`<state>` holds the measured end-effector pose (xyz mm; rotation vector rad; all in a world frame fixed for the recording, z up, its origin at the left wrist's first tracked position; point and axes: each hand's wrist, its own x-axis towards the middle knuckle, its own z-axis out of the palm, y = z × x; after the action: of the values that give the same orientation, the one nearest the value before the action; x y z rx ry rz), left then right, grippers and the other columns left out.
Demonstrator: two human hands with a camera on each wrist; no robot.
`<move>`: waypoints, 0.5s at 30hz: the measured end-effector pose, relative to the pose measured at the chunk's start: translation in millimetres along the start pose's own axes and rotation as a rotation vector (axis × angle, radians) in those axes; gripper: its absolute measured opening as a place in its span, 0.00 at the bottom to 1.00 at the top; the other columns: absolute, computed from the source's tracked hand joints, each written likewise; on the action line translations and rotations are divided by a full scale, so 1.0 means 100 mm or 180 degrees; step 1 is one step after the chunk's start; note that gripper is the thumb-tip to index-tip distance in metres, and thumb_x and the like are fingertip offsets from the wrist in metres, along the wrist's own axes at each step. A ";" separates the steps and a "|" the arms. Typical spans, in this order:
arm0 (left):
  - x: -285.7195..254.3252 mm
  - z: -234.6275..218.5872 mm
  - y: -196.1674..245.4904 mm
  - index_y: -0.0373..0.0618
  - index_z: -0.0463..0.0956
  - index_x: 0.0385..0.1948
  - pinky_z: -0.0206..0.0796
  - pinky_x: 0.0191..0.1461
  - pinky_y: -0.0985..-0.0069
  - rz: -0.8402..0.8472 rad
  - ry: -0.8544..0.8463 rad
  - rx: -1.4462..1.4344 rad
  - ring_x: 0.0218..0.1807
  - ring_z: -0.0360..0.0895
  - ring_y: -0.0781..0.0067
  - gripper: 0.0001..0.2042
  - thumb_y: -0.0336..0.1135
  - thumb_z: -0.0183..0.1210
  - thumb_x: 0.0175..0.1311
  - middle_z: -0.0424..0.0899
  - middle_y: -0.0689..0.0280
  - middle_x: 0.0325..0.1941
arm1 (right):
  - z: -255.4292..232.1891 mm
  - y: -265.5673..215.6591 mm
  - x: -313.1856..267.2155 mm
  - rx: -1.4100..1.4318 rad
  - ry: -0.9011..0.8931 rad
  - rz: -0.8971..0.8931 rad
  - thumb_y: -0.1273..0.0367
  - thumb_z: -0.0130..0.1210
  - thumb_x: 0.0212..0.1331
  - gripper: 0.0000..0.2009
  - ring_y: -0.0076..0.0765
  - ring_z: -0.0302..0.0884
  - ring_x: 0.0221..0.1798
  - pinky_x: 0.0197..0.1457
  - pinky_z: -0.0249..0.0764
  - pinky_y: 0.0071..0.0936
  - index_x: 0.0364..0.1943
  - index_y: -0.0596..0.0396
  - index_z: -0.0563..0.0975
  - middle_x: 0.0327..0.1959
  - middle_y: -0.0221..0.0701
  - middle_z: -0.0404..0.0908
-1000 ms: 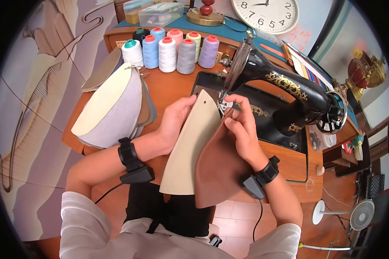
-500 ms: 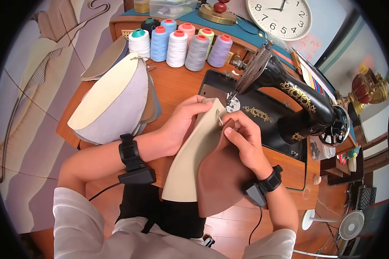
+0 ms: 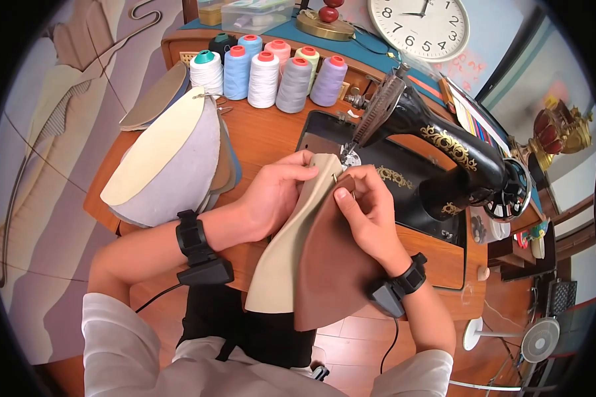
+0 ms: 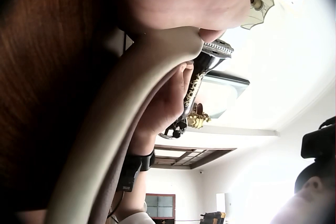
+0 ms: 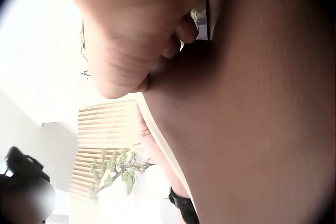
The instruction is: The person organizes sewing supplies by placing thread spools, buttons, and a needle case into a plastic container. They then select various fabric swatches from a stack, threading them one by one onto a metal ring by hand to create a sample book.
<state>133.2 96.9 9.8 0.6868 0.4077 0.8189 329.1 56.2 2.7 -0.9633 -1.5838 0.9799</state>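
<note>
In the head view the left hand (image 3: 265, 195) pinches a cream leather-like swatch (image 3: 271, 284) near its narrow top, thumb on the near face. That swatch curves lengthwise and widens downward. The right hand (image 3: 374, 218) pinches the narrow end of a brown swatch (image 3: 334, 271), which overlaps the cream one's right side. Between the two tops a thin metal ring (image 3: 335, 178) shows in part, close to the right fingertips. From the left wrist, the cream swatch (image 4: 113, 108) lies against the brown; from the right wrist, the brown swatch (image 5: 236, 113) fills much of the view.
A black sewing machine (image 3: 457, 142) stands just beyond the hands. Several thread spools (image 3: 263, 83) line the back of the wooden table (image 3: 258, 135). At left lies a ringed bundle of swatches (image 3: 169, 159), with more swatches (image 3: 155, 99) behind. A clock (image 3: 418, 26) stands at the back.
The left thumb has moved onto the cream swatch's top, which now bends and hides its hole. The ring has come into view between the swatches. The brown swatch has swung nearer the cream one.
</note>
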 end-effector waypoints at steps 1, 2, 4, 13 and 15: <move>-0.01 0.03 0.01 0.47 0.70 0.46 0.67 0.60 0.68 -0.0008 0.0042 0.0016 0.52 0.77 0.71 0.09 0.36 0.55 0.68 0.79 0.66 0.47 | 0.04 -0.02 0.00 0.0103 0.0221 -0.0042 0.77 0.54 0.68 0.09 0.11 0.66 0.32 0.32 0.60 0.14 0.49 0.58 0.73 0.31 0.21 0.77; -0.02 0.05 0.01 0.47 0.71 0.47 0.67 0.61 0.68 -0.0017 0.0090 0.0031 0.53 0.77 0.70 0.09 0.36 0.55 0.68 0.79 0.65 0.48 | 0.06 -0.04 0.00 0.0109 0.0225 -0.0040 0.77 0.54 0.68 0.09 0.11 0.66 0.32 0.32 0.60 0.14 0.49 0.58 0.73 0.31 0.21 0.77; -0.01 0.03 0.00 0.47 0.70 0.47 0.67 0.62 0.68 -0.0049 0.0055 0.0015 0.53 0.77 0.70 0.09 0.36 0.54 0.68 0.79 0.65 0.48 | 0.08 -0.09 0.01 0.0280 0.0348 -0.0021 0.78 0.56 0.68 0.15 0.11 0.69 0.34 0.33 0.62 0.12 0.56 0.57 0.71 0.33 0.21 0.79; 0.00 -0.06 -0.01 0.46 0.72 0.46 0.72 0.55 0.72 -0.0175 0.0056 0.0248 0.49 0.79 0.75 0.08 0.38 0.54 0.73 0.80 0.67 0.45 | -0.05 -0.14 -0.01 0.0306 0.0066 -0.0085 0.79 0.55 0.68 0.12 0.19 0.77 0.40 0.41 0.73 0.17 0.54 0.64 0.76 0.50 0.30 0.74; 0.02 -0.09 -0.02 0.45 0.72 0.46 0.73 0.54 0.72 -0.0178 0.0011 0.0405 0.49 0.80 0.75 0.09 0.39 0.54 0.74 0.81 0.67 0.46 | -0.06 -0.16 -0.04 0.0559 -0.0052 0.0036 0.79 0.55 0.68 0.13 0.20 0.78 0.42 0.43 0.75 0.18 0.55 0.65 0.76 0.49 0.30 0.75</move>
<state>129.9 101.6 1.8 0.7887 0.4831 0.7457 333.5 48.0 16.8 -0.8455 -1.4797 1.1173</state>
